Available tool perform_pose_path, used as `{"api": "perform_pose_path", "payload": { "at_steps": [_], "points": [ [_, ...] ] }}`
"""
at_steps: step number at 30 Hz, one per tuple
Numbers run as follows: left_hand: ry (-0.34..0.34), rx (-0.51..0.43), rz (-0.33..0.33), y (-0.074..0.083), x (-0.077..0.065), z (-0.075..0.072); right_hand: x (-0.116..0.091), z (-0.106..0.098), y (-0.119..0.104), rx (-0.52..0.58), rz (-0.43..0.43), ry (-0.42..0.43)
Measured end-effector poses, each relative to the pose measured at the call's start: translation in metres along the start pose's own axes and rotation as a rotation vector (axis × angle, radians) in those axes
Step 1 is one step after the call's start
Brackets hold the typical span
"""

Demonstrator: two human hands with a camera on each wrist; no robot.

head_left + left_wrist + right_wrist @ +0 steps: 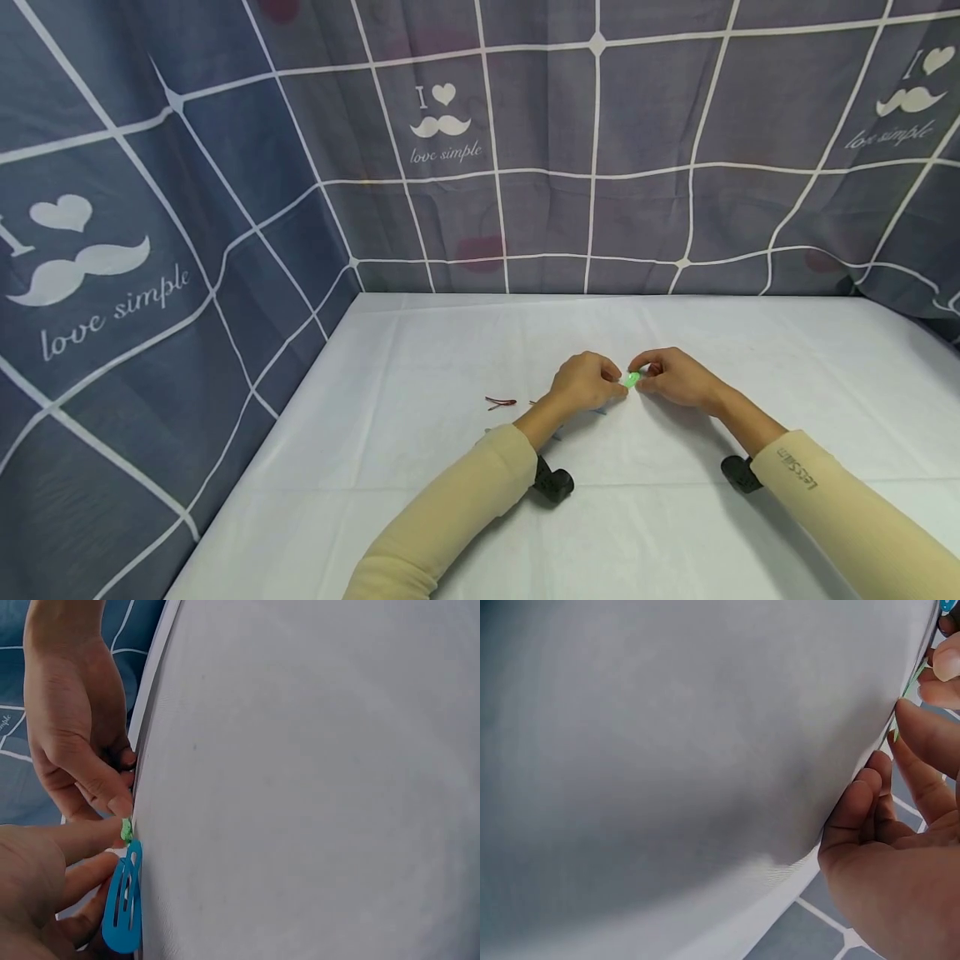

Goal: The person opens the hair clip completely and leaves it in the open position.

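Observation:
A small bright green hair clip [632, 380] is held between the two hands above the white table. My left hand [588, 383] pinches its left end between thumb and fingers. From the other side my right hand [678, 379] holds it with thumb and index finger, the other fingers curled under. In the right wrist view the green hair clip [915, 679] looks spread, with two thin parts apart near my right fingertips. A blue snap hair clip [122, 900] lies close by my left fingers; in the head view that hand covers most of it.
A dark red hair clip [501, 403] lies on the white table [420, 358] left of my left hand. More clips, including a blue one [557, 433], are partly hidden by my left forearm. A checked curtain [540, 217] stands behind the table and along its left.

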State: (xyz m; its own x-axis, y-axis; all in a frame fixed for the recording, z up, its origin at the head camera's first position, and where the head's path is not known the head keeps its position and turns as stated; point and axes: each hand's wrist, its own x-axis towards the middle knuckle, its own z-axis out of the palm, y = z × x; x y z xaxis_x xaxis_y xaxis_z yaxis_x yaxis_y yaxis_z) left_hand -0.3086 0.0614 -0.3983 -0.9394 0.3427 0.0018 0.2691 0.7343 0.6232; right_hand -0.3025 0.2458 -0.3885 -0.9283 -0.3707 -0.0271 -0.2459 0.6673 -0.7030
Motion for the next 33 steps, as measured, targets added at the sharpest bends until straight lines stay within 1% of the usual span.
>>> {"api": "perform_pose_path", "payload": {
  "at_steps": [8, 17, 21, 27, 33],
  "points": [
    [0.026, 0.049, 0.007, -0.0004, -0.0011, 0.0003, 0.0001, 0.0022, -0.0002, 0.012, 0.004, 0.015],
    [0.033, 0.047, 0.036, -0.0028, -0.0014, 0.0033, -0.0006, 0.0028, 0.0007, 0.035, 0.013, 0.007],
    [0.038, 0.049, 0.052, -0.0026, -0.0012, 0.0036, -0.0018, 0.0023, 0.0011, 0.027, 0.019, 0.004],
    [0.034, 0.052, 0.044, -0.0019, -0.0014, 0.0042, -0.0029, 0.0014, 0.0011, 0.013, 0.033, -0.008],
    [0.014, 0.054, 0.033, -0.0014, -0.0025, 0.0018, -0.0038, 0.0027, 0.0002, 0.032, 0.046, -0.017]
  ]
}}
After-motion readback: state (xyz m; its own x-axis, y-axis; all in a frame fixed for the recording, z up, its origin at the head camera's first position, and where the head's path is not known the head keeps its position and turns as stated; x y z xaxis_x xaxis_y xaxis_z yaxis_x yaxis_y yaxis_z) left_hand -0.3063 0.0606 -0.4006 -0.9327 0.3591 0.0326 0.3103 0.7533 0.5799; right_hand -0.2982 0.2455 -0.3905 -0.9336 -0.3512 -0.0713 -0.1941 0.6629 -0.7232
